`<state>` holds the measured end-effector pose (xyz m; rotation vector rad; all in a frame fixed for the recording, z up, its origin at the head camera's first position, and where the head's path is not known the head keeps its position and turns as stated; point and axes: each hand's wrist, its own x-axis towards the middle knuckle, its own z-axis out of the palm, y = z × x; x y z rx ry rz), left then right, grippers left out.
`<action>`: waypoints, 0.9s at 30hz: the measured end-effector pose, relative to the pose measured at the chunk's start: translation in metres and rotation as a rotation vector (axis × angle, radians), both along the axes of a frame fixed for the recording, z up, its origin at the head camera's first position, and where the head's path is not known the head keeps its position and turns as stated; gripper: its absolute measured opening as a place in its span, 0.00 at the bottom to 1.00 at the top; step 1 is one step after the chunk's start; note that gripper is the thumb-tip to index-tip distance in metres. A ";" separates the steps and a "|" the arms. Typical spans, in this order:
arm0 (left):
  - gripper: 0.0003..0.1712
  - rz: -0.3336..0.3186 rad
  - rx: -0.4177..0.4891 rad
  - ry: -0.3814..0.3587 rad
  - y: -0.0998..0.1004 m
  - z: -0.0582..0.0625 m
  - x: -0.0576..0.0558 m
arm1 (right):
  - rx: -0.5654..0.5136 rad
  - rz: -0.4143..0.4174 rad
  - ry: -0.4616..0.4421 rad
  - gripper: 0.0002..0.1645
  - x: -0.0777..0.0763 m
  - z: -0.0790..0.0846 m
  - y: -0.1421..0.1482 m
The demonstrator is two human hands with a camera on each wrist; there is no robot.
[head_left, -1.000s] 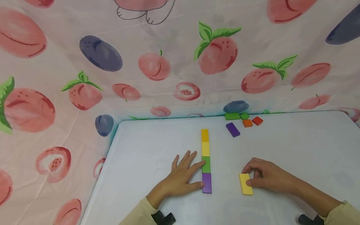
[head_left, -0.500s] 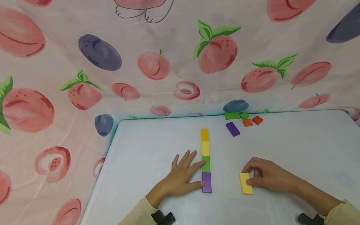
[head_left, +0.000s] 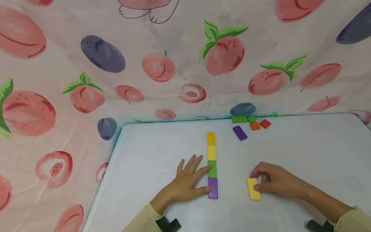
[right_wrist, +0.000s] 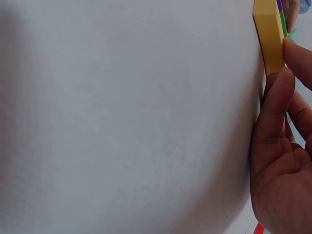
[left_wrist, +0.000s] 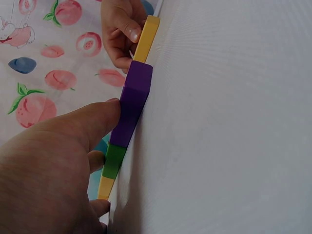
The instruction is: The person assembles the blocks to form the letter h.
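Observation:
On the white table, a straight row of blocks runs away from the person: a purple block (head_left: pixel 213 188) nearest, then a green block (head_left: pixel 212 169), a yellow block (head_left: pixel 212 152) and a darker yellow block (head_left: pixel 211 139) at the far end. The left hand (head_left: pixel 186 183) lies to the left of this row with its fingers spread. Its thumb touches the purple block and its index fingertip the green one. Apart from the row, on the right, the right hand (head_left: pixel 278 180) pinches a yellow rectangular block (head_left: pixel 253 189), also large in the right wrist view.
At the table's far edge lie a long green block (head_left: pixel 239 119), a small green block (head_left: pixel 252 119), an orange block (head_left: pixel 255 126), a red block (head_left: pixel 265 124) and a tilted purple block (head_left: pixel 240 133). Behind hangs a fruit-printed cloth (head_left: pixel 174 35).

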<state>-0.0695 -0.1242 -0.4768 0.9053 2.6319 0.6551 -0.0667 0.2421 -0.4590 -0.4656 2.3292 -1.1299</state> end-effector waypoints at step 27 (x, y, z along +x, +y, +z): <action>0.43 -0.005 -0.001 0.009 0.001 -0.002 0.000 | 0.106 -0.215 0.108 0.19 -0.079 0.009 -0.001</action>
